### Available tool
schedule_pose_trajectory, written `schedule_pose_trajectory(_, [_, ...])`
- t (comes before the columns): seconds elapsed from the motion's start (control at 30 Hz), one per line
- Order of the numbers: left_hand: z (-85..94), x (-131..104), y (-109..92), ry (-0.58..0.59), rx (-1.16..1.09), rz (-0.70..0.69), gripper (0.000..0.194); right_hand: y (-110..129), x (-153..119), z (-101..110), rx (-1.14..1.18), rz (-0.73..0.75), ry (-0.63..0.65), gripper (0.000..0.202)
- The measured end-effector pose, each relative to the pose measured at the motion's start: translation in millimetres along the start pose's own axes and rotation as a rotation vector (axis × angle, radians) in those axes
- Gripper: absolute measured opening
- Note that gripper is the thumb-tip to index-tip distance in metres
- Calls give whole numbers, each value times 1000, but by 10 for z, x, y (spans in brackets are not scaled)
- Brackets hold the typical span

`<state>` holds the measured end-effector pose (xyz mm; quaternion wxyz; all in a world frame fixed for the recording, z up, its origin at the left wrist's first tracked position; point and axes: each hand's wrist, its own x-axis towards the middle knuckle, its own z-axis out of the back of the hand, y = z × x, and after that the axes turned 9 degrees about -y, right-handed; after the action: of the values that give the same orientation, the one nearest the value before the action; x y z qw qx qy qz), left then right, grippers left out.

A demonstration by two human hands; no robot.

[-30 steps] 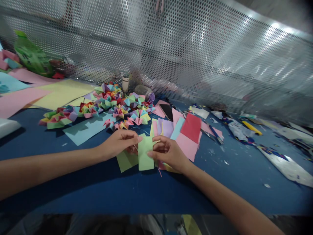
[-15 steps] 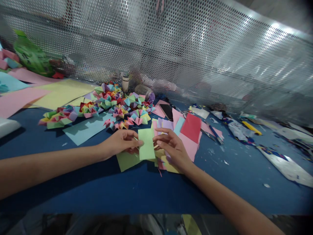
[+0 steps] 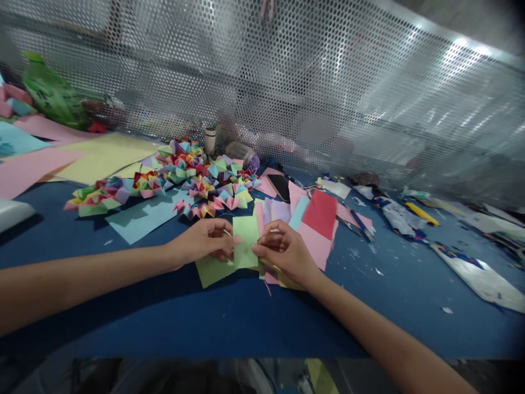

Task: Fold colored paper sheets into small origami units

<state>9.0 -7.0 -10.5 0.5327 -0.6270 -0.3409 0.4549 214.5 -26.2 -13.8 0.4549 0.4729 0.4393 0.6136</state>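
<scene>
A light green sheet of paper [image 3: 245, 243] is held up between my two hands, above the blue table. My left hand [image 3: 207, 241] is closed, pinching its left edge with thumb and fingers. At its right edge, the thumb and fingertips of my right hand [image 3: 283, 249] close on the paper, with the other fingers curled. Another green sheet [image 3: 213, 271] lies flat beneath my left hand. Under and beside my right hand are loose coloured sheets, among them a red sheet [image 3: 321, 213] and a pink one [image 3: 318, 246].
Folded multicoloured paper pieces [image 3: 197, 169] are heaped behind my hands, near a blue sheet [image 3: 150, 216]. A dark phone [image 3: 279, 187] and a blue cutter [image 3: 362, 224] lie to the right. A green bottle [image 3: 53, 93] leans at the back left, before a perforated metal panel [image 3: 287, 82].
My right hand has shifted slightly left, and its spread fingers have closed onto the right edge of the green sheet. My left hand stays nearly in place.
</scene>
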Motion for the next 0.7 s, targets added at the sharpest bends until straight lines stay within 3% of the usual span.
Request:
schedule_pose_trajectory(0.17, [16, 32, 51, 72, 3, -80, 33, 20, -2, -13, -13, 24, -13, 26])
schedule_pose_trajectory(0.43, [17, -11, 21, -11, 20, -245, 29, 110, -9, -53, 27, 22, -67, 29])
schedule_pose_trajectory(0.53, [8, -45, -16, -7, 60, -245, 20, 121, 9, -48, 53, 23, -76, 28])
schedule_pose_trajectory(0.7, [8, -44, -19, -59, 136, -206, 33, 124, 90, -47, 63, 20, -74, 27])
